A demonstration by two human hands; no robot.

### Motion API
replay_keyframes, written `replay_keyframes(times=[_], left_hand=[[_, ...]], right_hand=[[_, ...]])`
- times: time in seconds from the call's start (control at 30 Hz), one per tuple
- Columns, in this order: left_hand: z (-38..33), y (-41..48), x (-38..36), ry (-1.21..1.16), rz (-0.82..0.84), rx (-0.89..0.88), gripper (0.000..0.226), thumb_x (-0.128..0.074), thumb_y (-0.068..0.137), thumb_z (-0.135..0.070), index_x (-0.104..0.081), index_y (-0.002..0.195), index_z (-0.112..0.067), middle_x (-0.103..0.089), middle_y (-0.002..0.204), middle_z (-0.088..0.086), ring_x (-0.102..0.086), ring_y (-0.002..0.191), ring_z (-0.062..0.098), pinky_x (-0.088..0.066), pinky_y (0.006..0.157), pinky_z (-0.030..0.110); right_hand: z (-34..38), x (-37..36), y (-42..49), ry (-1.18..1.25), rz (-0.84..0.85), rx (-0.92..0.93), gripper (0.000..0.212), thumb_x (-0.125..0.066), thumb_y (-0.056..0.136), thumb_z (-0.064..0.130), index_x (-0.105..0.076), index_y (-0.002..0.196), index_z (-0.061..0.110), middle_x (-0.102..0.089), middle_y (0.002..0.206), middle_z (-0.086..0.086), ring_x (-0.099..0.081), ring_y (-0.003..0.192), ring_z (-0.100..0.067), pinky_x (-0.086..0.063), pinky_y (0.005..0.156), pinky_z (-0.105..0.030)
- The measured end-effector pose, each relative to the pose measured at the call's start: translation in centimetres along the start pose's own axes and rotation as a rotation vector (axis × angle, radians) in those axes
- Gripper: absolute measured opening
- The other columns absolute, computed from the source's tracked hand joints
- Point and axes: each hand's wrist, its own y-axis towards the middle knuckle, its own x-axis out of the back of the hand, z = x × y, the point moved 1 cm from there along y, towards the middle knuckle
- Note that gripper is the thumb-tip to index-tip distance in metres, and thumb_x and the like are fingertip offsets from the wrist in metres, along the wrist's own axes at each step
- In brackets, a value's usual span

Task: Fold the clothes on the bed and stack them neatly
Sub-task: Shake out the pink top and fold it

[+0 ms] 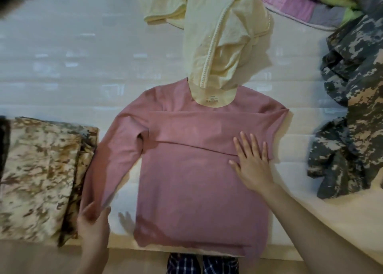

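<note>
A pink long-sleeved shirt (192,182) lies flat on the white bed (72,66), collar away from me. Its right sleeve is folded across the chest. My right hand (252,161) lies flat with straight fingers on that folded sleeve near the shirt's right edge. My left hand (93,222) pinches the cuff of the left sleeve, which stretches down the shirt's left side. A folded tan camouflage garment (41,176) sits to the left.
A crumpled pale yellow garment (217,45) lies just beyond the shirt's collar. A grey-green camouflage garment (352,112) is heaped at the right. A pink and grey quilt (300,4) sits at the back right. The bed's near edge runs below the shirt's hem.
</note>
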Motion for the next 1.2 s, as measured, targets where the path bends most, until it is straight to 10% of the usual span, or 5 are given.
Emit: replay_keyframes(times=[0.2,0.43,0.63,0.9,1.2], left_hand=[[3.1,0.4,1.7,-0.215,0.044,0.521,0.041,-0.055,0.093,-0.026,-0.047,0.133,-0.018,-0.042,0.141,0.005,-0.041,0.126,0.019,-0.034,0.100,0.036],[3.3,3.0,3.0,-0.372,-0.073,0.419,0.064,-0.067,0.086,-0.024,-0.038,0.142,-0.010,-0.045,0.144,0.004,-0.043,0.131,0.018,-0.034,0.109,0.035],[3.4,4.1,3.4,-0.455,-0.016,0.515,0.023,-0.062,0.089,-0.027,-0.054,0.109,-0.020,-0.049,0.138,0.005,-0.050,0.125,0.022,-0.043,0.092,0.029],[2.5,4.4,1.9,-0.638,-0.004,0.712,0.054,-0.070,0.082,-0.037,-0.053,0.130,-0.017,-0.062,0.125,0.002,-0.061,0.103,0.020,-0.050,0.080,0.030],[-2.5,-3.1,2.8,-0.230,0.073,-0.194,0.019,-0.063,0.087,-0.026,-0.057,0.106,-0.026,-0.063,0.101,-0.006,-0.059,0.096,0.015,-0.047,0.084,0.033]], right_hand=[[0.0,0.7,0.5,-0.062,0.139,-0.041,0.072,-0.027,0.094,0.055,0.010,0.148,0.027,0.030,0.148,0.010,0.015,0.145,-0.022,0.008,0.115,-0.049],[1.7,2.4,0.7,-0.099,0.293,-0.121,0.070,-0.026,0.097,0.050,0.014,0.148,0.023,0.026,0.155,0.003,0.018,0.144,-0.024,0.003,0.114,-0.053],[3.3,3.0,0.2,-0.031,0.276,-0.192,0.072,-0.035,0.097,0.041,0.009,0.149,0.019,0.021,0.157,0.001,0.013,0.145,-0.026,-0.001,0.115,-0.055],[4.4,2.3,-1.4,-0.015,0.206,-0.224,0.071,-0.037,0.097,0.035,0.006,0.150,0.016,0.015,0.158,-0.002,0.009,0.146,-0.024,-0.003,0.116,-0.053],[6.3,5.3,-1.3,0.063,0.345,-0.263,0.078,-0.047,0.094,0.038,0.001,0.151,0.015,0.013,0.158,-0.008,0.006,0.146,-0.029,-0.008,0.116,-0.052]])
